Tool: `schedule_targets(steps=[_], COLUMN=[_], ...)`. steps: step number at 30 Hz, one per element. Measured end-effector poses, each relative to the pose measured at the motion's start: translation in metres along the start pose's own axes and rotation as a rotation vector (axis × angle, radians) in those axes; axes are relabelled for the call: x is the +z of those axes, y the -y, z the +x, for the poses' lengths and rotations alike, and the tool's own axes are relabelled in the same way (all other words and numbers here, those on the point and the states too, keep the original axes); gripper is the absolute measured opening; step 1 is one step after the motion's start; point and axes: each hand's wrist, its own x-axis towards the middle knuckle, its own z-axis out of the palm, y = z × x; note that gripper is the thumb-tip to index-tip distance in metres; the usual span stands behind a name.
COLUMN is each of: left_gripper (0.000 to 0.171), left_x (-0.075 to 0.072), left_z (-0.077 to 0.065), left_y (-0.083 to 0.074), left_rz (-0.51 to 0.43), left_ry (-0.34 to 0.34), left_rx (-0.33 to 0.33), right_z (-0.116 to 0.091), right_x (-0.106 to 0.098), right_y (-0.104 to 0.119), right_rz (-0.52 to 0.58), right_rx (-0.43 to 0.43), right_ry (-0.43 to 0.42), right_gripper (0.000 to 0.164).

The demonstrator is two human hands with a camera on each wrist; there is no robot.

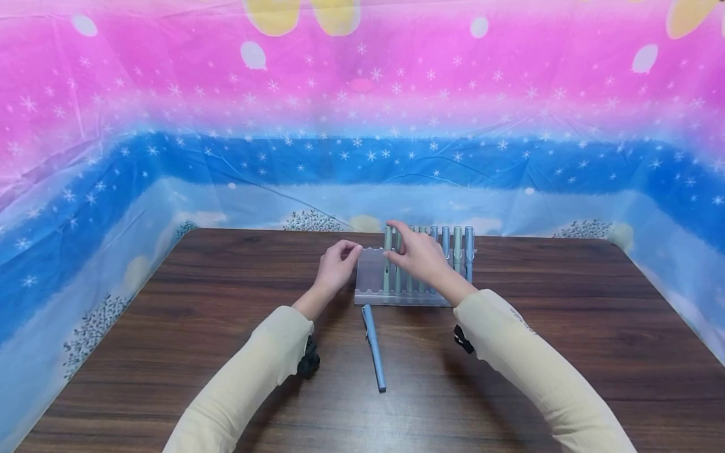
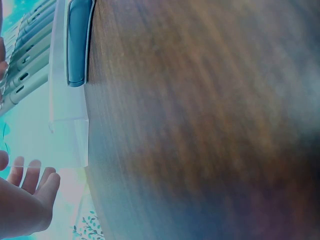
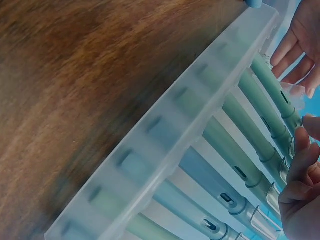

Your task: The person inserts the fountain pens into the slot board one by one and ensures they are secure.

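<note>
A clear pen rack stands near the table's far side, with a row of green and blue pens propped upright in its slots. My left hand pinches the rack's upper left corner between thumb and fingers. Over the row, my right hand holds the leftmost green pen: the index finger is at its cap top and the thumb lower on its front. In the right wrist view, the curled right fingers are close to the pen caps. A blue pen lies on the table in front of the rack.
The dark wood-grain table spans the area under both arms. A pink and blue patterned cloth hangs behind and along the sides. Black straps show at the cuffs.
</note>
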Motion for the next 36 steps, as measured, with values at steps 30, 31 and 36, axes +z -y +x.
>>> schedule_targets(steps=[30,31,36], left_gripper=[0.024,0.024,0.024], left_x=[-0.0006,-0.0006,-0.0007], left_z=[-0.0006,-0.0007,0.0004], left_y=[0.0000,-0.0001,-0.0004], left_rz=[-0.022,-0.024,-0.020], left_ry=[0.013,0.014,0.012], left_rx=[-0.018,-0.018,-0.013], right_z=[0.0010,0.0006,-0.0029], right_x=[-0.0004,-0.0003,0.0005], right_y=[0.0000,-0.0005,-0.0018], right_rz=[-0.033,-0.027,0.007], right_rx=[0.003,-0.002,-0.058], right_ry=[-0.001,-0.010,-0.100], right_gripper=[0.062,0.062,0.057])
